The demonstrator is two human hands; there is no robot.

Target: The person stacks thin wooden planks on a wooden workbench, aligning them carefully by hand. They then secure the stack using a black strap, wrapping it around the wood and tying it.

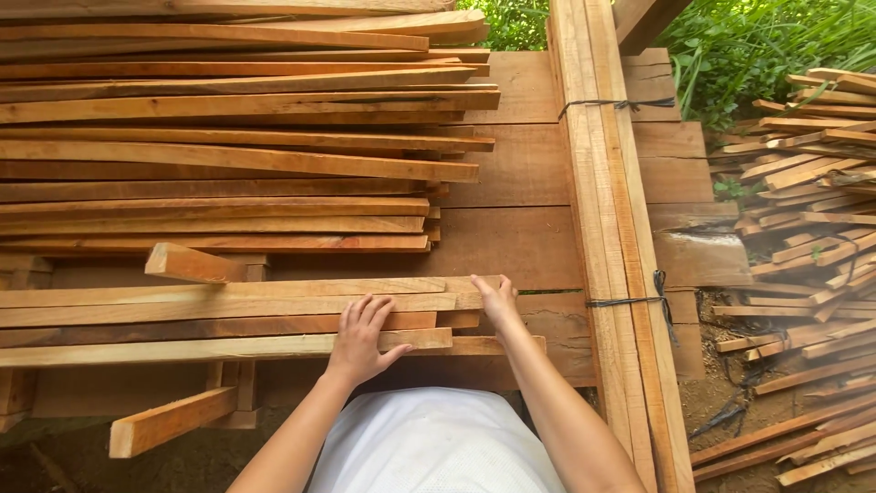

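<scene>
Wooden slats (228, 315) lie under both hands: left (360, 340) flat open, right (497, 299) gripping their ends.

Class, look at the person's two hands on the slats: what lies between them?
In the head view, only the wooden slats lie between the left hand and right hand.

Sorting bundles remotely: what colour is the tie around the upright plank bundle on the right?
Dark grey, like wire, around the pale bundle; head view.

Soft, even daylight, sharp focus, faint shadows, slight wide-angle bending at the edges.
</scene>
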